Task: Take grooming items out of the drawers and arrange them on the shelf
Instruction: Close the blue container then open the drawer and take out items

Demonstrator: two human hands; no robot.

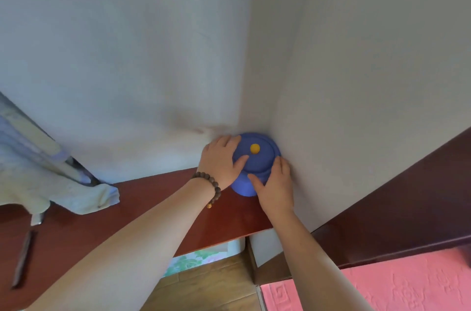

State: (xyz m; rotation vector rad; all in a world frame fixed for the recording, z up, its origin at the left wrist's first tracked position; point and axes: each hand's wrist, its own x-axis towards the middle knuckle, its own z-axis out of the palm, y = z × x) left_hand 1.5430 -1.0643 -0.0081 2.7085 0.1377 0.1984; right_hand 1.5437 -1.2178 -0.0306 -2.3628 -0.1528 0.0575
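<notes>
Reddish shelf [142, 198] meets the wall corner; your left hand [220, 161] at 9 o'clock and right hand [276, 183] at 4 o'clock grip the blue lidded jar [257, 158].

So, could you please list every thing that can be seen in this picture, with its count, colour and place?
round container: 1, blue with a yellow knob on its lid, in the wall corner on the shelf
shelf: 1, reddish-brown wood, along the wall
cloth: 1, whitish, draped at the left end of the shelf
thin dark stick-like item: 1, dark, lower left on the wood; too blurred to name
bead bracelet: 1, brown, on the left wrist
pink patterned surface: 1, lower right
left hand: 1, holding the container's left side
right hand: 1, holding its right side
</notes>
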